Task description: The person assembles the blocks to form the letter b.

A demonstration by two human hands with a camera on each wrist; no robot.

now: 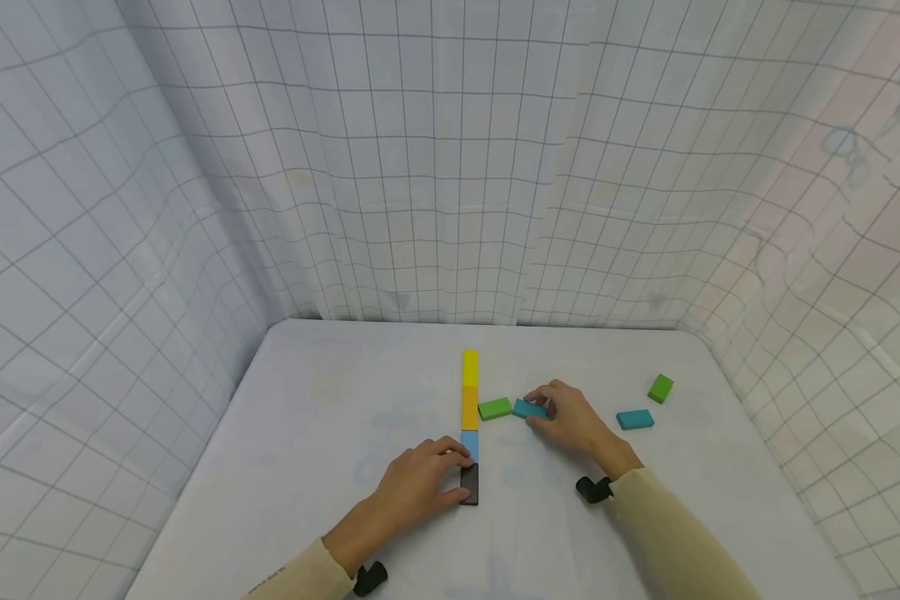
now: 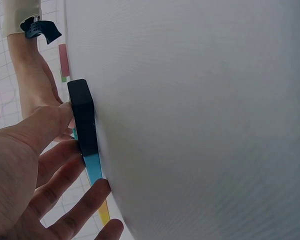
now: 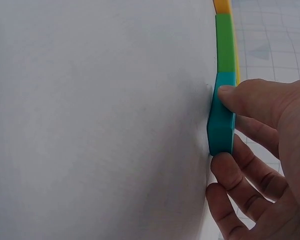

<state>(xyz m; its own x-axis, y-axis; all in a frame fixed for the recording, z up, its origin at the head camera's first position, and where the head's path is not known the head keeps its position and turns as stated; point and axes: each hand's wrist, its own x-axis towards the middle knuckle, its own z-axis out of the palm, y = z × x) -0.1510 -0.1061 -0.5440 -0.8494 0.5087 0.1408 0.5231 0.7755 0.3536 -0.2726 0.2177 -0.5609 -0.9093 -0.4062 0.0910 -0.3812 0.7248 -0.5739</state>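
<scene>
A black block (image 1: pixel 469 485) forms the near end of a straight row, touching a light blue block (image 1: pixel 469 444). Beyond these lie an orange block (image 1: pixel 470 408) and a yellow block (image 1: pixel 470 367). My left hand (image 1: pixel 420 483) holds the black block between thumb and fingers, other fingertips resting by the light blue one. To the right of the orange block, a green block (image 1: pixel 495 408) extends sideways. Its outer end meets a teal block (image 3: pixel 222 117), whose far part is hidden by fingers in the head view. My right hand (image 1: pixel 567 419) pinches that teal block.
A second teal block (image 1: pixel 635 419) and a second green block (image 1: pixel 661 388) lie apart on the right of the white table (image 1: pixel 330 400). Gridded white curtains (image 1: pixel 450 167) enclose the back and sides. Black wrist-worn devices (image 1: pixel 594 490) hang below both wrists.
</scene>
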